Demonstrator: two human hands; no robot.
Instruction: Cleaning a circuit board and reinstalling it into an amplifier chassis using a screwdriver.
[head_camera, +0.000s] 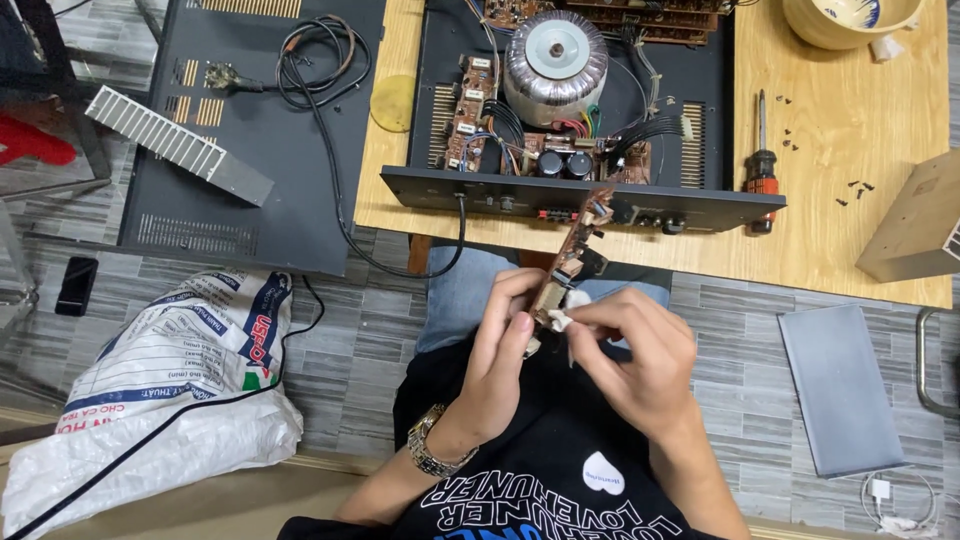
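Observation:
My left hand (505, 335) grips the near end of a long narrow brown circuit board (575, 255), which slants up toward the open amplifier chassis (580, 195) on the wooden table (850, 240). My right hand (635, 350) pinches a small white wad (567, 310) against the board's lower end. Both hands are over my lap, in front of the table edge. A metal watch sits on my left wrist.
A red-handled screwdriver (762, 170) and loose screws (855, 190) lie right of the chassis. A dark metal cover (260, 150) with a coiled cable, a ribbed heatsink (180, 145), a white sack (170, 380), a phone (76, 285) and a grey panel (840, 385) are on the floor.

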